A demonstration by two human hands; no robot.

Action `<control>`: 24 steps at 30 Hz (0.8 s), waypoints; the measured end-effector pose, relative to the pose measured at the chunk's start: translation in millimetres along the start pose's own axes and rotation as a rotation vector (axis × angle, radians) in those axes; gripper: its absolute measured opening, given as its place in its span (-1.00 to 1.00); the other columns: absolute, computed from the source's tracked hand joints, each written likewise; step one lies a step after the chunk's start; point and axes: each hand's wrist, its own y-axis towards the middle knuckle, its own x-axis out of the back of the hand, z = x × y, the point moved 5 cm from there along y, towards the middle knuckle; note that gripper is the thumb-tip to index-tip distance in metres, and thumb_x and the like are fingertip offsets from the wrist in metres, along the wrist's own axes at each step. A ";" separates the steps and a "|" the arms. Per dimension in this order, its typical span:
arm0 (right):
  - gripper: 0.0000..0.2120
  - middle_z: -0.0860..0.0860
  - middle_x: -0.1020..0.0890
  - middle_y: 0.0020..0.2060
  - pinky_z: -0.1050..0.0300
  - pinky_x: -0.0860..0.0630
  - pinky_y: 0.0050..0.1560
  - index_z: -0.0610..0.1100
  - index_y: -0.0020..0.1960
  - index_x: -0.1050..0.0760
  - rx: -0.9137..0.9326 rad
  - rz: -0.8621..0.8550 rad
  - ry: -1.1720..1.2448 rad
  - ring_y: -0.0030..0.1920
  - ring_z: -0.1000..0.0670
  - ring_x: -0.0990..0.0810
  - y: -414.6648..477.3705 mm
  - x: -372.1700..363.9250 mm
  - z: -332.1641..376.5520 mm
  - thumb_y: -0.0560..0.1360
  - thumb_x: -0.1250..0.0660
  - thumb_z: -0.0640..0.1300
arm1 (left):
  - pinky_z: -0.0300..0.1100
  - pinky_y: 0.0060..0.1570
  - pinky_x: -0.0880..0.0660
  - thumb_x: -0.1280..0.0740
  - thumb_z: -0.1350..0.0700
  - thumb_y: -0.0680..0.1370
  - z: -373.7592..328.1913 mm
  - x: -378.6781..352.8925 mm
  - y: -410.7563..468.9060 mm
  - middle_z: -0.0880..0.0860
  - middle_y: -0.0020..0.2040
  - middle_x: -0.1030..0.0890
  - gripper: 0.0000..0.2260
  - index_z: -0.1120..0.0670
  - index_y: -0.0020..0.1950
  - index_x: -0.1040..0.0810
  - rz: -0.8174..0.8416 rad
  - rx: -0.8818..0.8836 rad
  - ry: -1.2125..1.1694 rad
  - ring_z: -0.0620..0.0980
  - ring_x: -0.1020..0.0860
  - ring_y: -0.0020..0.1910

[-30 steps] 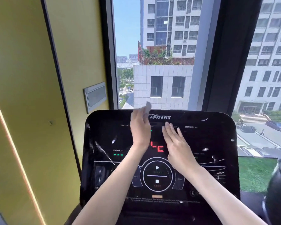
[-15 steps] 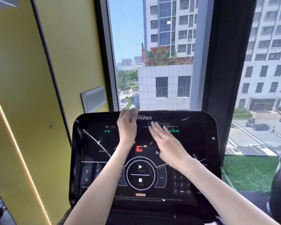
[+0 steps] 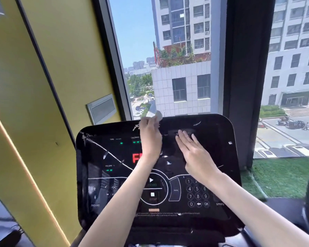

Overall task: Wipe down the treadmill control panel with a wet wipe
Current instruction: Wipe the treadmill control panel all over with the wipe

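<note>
The left hand (image 3: pixel 151 138) reaches to the top edge of the glossy black treadmill control panel (image 3: pixel 219 179), its fingers curled closed around a small crumpled white wet wipe (image 3: pixel 156 116). The wipe sticks up above the knuckles, right at the panel's upper rim beside the partly hidden white brand lettering, and part of it shows against the window behind. The right hand (image 3: pixel 194 154) lies flat on the upper middle of the panel, palm down, fingers straight and close together, holding nothing; its fingertips (image 3: pixel 181 133) rest near a dim display window. The two hands are near each other but apart.

Between the forearms the panel shows red lit characters (image 3: pixel 136 158), small green indicator lights under the words TIME, CALORIES and INCLINE, a round white-outlined start and stop control (image 3: pixel 152 188), and a numeric keypad (image 3: pixel 197 193) of circled digits on the lower right. White streaks and specks cross the panel's dark surface, and its upper left corner looks cracked or scuffed.

A yellow wall (image 3: pixel 34 86) with a grey rectangular vent plate (image 3: pixel 102 108) stands to the left. Behind the panel a tall window with dark frames (image 3: pixel 239 68) looks out on pale high-rise buildings, parked cars and a strip of green lawn.
</note>
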 end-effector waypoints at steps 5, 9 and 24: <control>-0.19 -0.22 -0.24 0.43 -0.02 -0.02 0.42 -0.35 0.41 -0.21 0.001 0.005 -0.011 0.45 -0.10 -0.14 -1.8 1.5 -1.1 0.17 -0.29 -0.55 | -0.44 -0.04 -0.37 -0.25 0.26 0.58 19.2 12.0 9.7 0.03 -0.06 -0.43 -0.83 0.22 0.12 -0.57 -0.142 0.121 -0.062 -0.05 -0.45 -0.12; -0.21 -0.23 -0.28 0.41 -0.05 -0.07 0.41 -0.35 0.40 -0.25 -0.001 0.005 -0.048 0.44 -0.14 -0.20 -1.0 -1.5 -0.6 0.17 -0.30 -0.52 | -0.26 -0.07 -0.41 -0.24 0.27 0.58 -4.1 -4.4 2.7 0.05 -0.07 -0.43 -0.85 0.24 0.08 -0.57 -0.095 0.045 -0.031 0.01 -0.47 -0.12; -0.20 -0.23 -0.29 0.41 -0.08 -0.12 0.40 -0.35 0.40 -0.25 -0.006 -0.018 -0.036 0.43 -0.15 -0.21 -1.6 -5.2 -0.9 0.16 -0.28 -0.53 | -0.20 -0.11 -0.45 -0.26 0.25 0.57 -6.8 -12.7 11.2 0.01 -0.13 -0.43 -0.85 0.21 0.06 -0.59 -0.047 -0.039 -0.128 0.01 -0.47 -0.15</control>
